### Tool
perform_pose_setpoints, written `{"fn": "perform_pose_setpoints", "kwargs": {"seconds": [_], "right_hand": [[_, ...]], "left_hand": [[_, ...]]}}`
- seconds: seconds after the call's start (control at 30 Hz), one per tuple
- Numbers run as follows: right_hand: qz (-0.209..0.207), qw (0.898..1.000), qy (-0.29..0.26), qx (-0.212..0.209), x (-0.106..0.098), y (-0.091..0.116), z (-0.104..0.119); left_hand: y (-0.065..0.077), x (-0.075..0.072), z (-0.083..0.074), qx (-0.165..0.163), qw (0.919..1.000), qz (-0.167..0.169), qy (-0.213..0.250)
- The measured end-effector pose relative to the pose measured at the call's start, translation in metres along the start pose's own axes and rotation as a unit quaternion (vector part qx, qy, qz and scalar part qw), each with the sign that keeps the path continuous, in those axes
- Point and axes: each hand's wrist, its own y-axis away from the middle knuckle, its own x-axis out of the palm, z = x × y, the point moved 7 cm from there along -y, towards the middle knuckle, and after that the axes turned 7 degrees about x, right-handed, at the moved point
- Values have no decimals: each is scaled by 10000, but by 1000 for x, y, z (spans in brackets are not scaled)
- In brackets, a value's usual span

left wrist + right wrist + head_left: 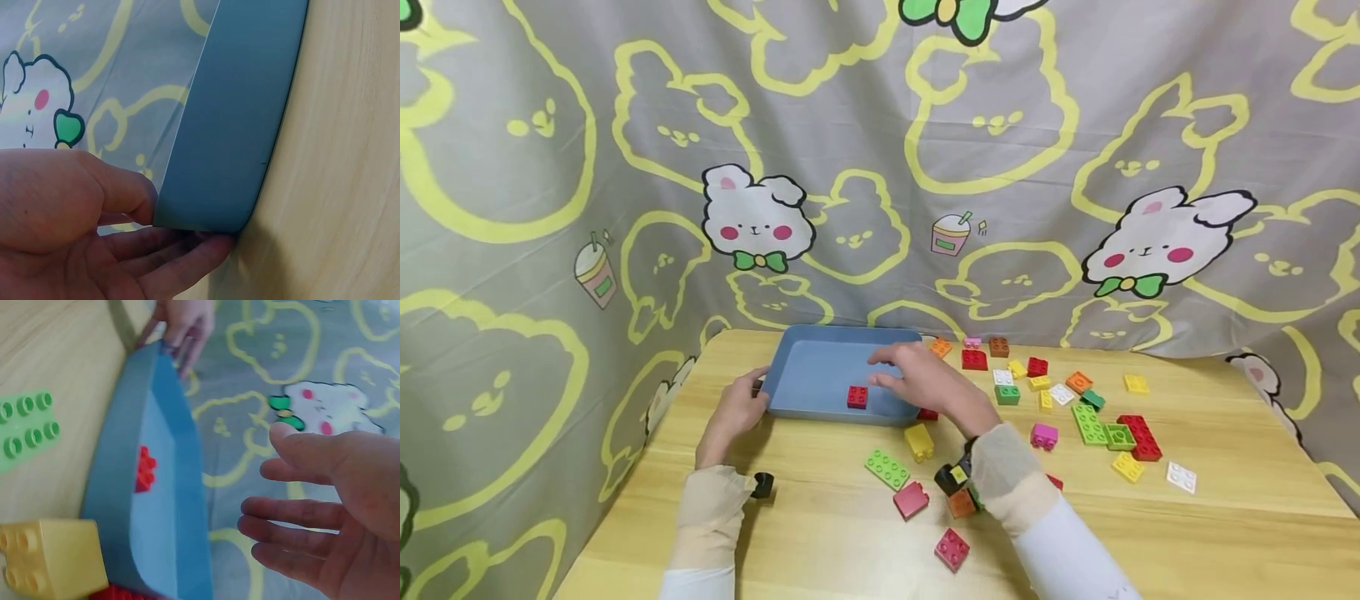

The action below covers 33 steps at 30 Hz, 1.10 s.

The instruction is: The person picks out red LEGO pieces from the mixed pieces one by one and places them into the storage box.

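Note:
A blue-grey tray (820,368) lies near the back of the table with one red toy brick (857,397) inside, toward its front side. My left hand (737,410) grips the tray's left end; in the left wrist view its thumb sits at the rim of the tray wall (219,125) and the fingers curl below the corner. Above the tray's right end hovers my right hand (919,379), with fingers spread and nothing in them. In the right wrist view that hand (319,519) is apart from the red brick (144,470).
A yellow brick (919,442), a light green brick (887,469) and two red bricks, one of them nearer the front (952,549), lie before the tray. Many colored bricks, among them a magenta one (1044,436), spread rightward. A patterned curtain (865,208) hangs behind the table.

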Motion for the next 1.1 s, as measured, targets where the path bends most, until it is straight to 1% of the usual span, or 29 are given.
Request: {"fn": "perform_pose_setpoints", "kwargs": {"seconds": [0.07, 0.13, 0.27, 0.33, 0.4, 0.47, 0.57, 0.63, 0.73, 0.83, 0.9, 1.03, 1.1], "right_hand": [[-357, 9993, -56, -38, -11, 9, -5], [-820, 9965, -115, -123, -20, 20, -10], [-1770, 9831, -262, -381, -33, 43, -24], [-2052, 9771, -314, -458, -37, 53, -32], [-2179, 9740, -386, -487, -38, 59, -40], [-2181, 9738, -467, -440, -37, 62, -48], [-2041, 9767, -611, -260, -33, 63, -57], [-1905, 9794, -674, -37, -30, 63, -64], [-1634, 9832, -696, 419, -22, 63, -78], [-1357, 9853, -595, 846, -11, 60, -89], [-1198, 9859, -491, 1056, -3, 57, -94], [-879, 9880, -358, 1216, 11, 51, -98], [-739, 9895, -335, 1195, 17, 48, -99]], "left_hand": [[-1, 0, -1, 46, 10000, 20, -10], [-2, 0, -1, 11, 10000, 62, 22], [-3, -1, -2, 70, 9999, 104, 51], [-4, -1, -2, 116, 9999, 84, 86], [-6, -1, -3, 198, 9997, 70, 95], [-7, 0, -3, 226, 9996, 72, 144], [-5, -1, -1, 225, 9996, 62, 143], [-4, -2, 0, 249, 9996, 11, 136], [-3, -2, -1, 332, 9994, -54, 67], [-3, -3, -1, 384, 9992, -99, 33], [-3, -3, -1, 425, 9990, -102, 31], [-3, -3, -1, 396, 9992, -77, 69], [-3, -3, 0, 341, 9994, -85, 64]]}}
